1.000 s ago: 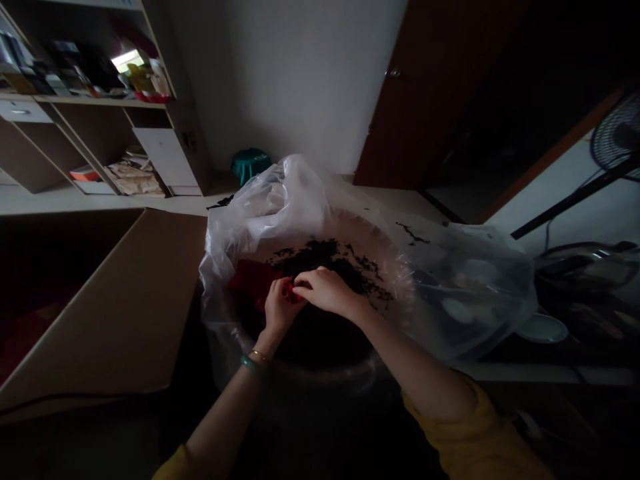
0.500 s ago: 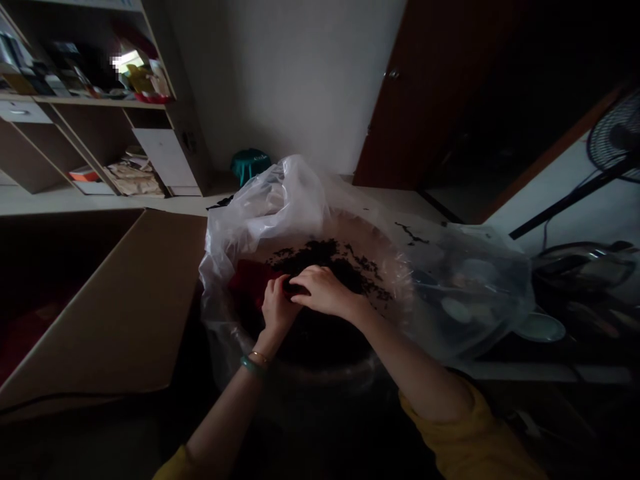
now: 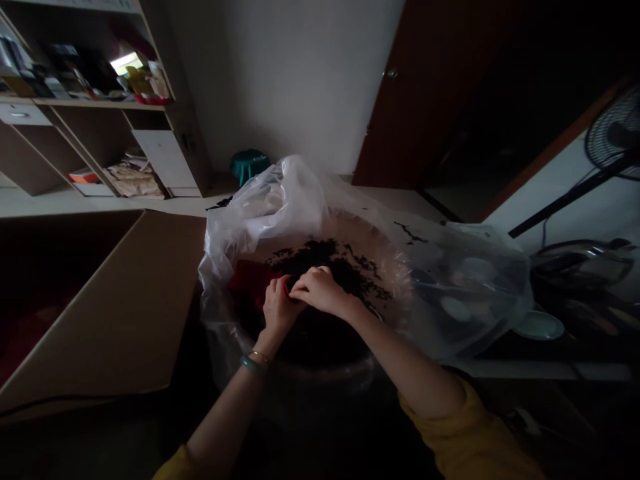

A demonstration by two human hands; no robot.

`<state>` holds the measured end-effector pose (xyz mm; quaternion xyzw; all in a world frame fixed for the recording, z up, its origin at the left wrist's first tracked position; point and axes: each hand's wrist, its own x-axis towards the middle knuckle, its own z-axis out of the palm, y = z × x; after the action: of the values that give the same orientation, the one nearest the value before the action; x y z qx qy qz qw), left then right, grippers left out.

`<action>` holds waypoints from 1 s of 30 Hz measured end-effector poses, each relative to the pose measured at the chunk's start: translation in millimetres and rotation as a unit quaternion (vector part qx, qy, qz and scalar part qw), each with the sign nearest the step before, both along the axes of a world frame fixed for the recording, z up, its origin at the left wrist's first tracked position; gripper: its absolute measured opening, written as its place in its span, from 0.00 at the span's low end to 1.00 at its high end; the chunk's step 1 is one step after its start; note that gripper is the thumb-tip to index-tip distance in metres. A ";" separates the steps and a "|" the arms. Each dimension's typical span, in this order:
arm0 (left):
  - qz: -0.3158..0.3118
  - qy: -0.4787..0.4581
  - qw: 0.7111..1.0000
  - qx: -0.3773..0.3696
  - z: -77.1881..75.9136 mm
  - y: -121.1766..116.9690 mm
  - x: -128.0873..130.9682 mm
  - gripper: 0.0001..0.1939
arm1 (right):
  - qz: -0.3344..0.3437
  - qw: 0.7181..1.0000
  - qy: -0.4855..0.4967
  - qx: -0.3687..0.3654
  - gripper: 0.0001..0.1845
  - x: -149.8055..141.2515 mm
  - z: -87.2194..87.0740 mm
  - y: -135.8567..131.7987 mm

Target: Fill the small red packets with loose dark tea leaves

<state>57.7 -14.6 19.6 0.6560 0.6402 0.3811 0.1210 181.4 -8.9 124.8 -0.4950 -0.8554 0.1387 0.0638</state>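
Inside the plastic bag (image 3: 273, 207), I have the left hand (image 3: 279, 310) and right hand (image 3: 320, 291) curled close together, almost closed; I can't tell whether either holds anything. The red cloth (image 3: 253, 280) lies left, nearer the left hand, with dark crumbs (image 3: 320, 260) just ahead.

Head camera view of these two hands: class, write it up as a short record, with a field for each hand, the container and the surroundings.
Left hand: beside the red material, touching the right hand; any grip cannot be told.
Right hand: over the dark loose flakes; any grip cannot be told.
Container: round container with a clear plastic bag spread around its rim.
Wrist: gold bangle and teal bangle on the left.
Surroundings: cardboard box, wooden shelving, fan.
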 end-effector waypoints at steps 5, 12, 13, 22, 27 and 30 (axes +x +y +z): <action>-0.008 0.013 1.000 0.007 -5.0 0.9 -2.7 0.27 | 0.066 0.998 -0.022 -0.003 0.08 8.3 2.4 0.3; -0.010 0.031 0.999 0.026 -1.4 0.0 0.2 0.21 | 0.010 0.998 0.060 -0.002 0.10 15.4 8.8 9.8; -0.011 0.035 0.999 0.024 -0.4 -0.4 0.6 0.20 | 0.000 0.998 0.060 0.009 0.10 13.6 8.7 10.4; -0.044 0.049 0.998 0.003 0.4 -3.0 -1.4 0.17 | 0.035 0.996 -0.086 -0.017 0.11 -13.8 1.8 7.6; -0.028 0.030 0.999 -0.012 1.9 -0.8 -1.7 0.19 | 0.008 0.993 -0.088 0.073 0.11 -14.1 -3.0 5.3; -0.005 0.010 1.000 -0.019 1.2 0.1 -2.0 0.22 | 0.012 0.994 -0.010 0.112 0.12 -6.6 -6.4 -1.2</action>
<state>55.6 -14.4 20.8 0.6610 0.6449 0.3616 0.1286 174.9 -10.1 118.5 -0.4756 -0.8722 0.0379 0.1082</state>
